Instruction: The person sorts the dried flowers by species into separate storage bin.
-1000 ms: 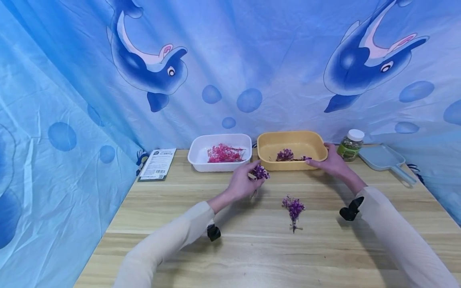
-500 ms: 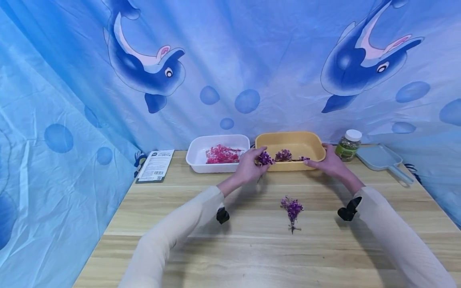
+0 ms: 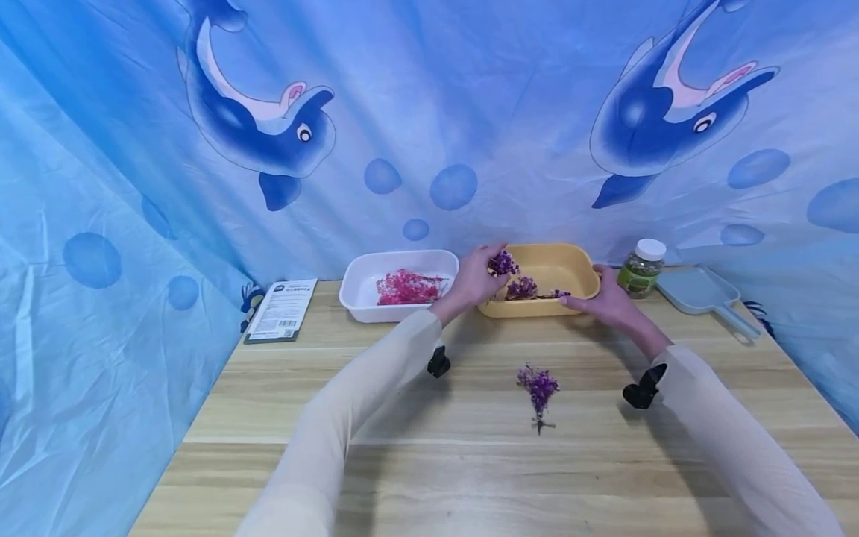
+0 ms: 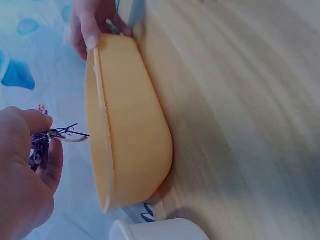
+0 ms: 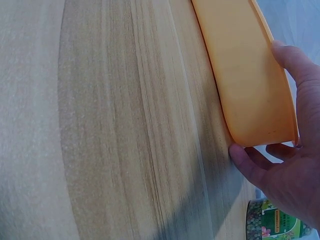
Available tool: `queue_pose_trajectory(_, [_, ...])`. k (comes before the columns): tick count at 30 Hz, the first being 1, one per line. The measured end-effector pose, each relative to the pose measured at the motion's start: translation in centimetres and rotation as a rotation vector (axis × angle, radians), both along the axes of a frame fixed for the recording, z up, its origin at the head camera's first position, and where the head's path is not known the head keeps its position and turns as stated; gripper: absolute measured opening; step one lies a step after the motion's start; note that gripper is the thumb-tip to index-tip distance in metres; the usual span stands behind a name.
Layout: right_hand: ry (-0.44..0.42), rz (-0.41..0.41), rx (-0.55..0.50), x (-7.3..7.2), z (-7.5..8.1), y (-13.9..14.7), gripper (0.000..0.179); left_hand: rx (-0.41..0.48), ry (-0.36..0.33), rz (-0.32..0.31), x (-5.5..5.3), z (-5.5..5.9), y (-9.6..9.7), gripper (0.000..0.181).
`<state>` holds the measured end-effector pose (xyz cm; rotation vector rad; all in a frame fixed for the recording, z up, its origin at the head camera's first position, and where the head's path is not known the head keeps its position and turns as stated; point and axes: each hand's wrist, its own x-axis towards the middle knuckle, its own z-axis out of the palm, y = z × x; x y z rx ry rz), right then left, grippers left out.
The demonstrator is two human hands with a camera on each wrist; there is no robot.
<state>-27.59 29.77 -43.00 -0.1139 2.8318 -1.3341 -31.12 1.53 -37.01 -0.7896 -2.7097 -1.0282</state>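
My left hand [image 3: 475,277] pinches a small bunch of purple dried flowers [image 3: 503,263] over the left end of the yellow plastic basin [image 3: 560,257]. In the left wrist view, the bunch's thin stems [image 4: 67,132] stick out past the thumb and fingertip toward the basin's rim. My right hand [image 3: 612,300] grips the basin's right end, thumb at the rim and fingers around the outer wall [image 5: 250,85]. More purple flowers [image 3: 522,288] lie inside the basin. Another purple bunch [image 3: 539,389], stems tied, lies on the wooden table nearer to me.
A white basin [image 3: 356,294] with pink dried flowers [image 3: 406,287] stands left of the yellow one. Further left lies a printed packet [image 3: 282,309]. To the right are a white-lidded jar [image 3: 641,270] and a light blue dustpan [image 3: 698,289]. A blue dolphin curtain [image 3: 429,112] hangs behind.
My left hand has carried its purple bunch from in front of the gap between the basins, up and right, to over the yellow basin. The right hand keeps its grip on the basin.
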Motion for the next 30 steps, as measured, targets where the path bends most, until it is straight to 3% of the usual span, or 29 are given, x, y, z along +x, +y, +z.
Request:
queue_pose_trajectory(8, [0.008,-0.001,-0.006,-0.1,0.1,-0.1,0.119,-0.009,-0.063,0.061,-2.0,-0.5,1.0,0.068])
queue_pose_trajectory(17, [0.011,-0.006,0.0,-0.3,0.0,-0.3,0.119,-0.008,-0.16,0.108,-3.2,-1.1,1.3,0.072])
queue_pose_trajectory(24, [0.002,-0.007,0.009,-0.1,0.2,-0.2,0.119,-0.019,-0.098,0.096,-3.6,-1.5,1.6,0.066])
queue_pose_trajectory(30, [-0.001,-0.011,0.004,0.1,0.2,0.0,0.119,0.045,-0.1,0.078,-3.6,-1.9,1.7,0.065])
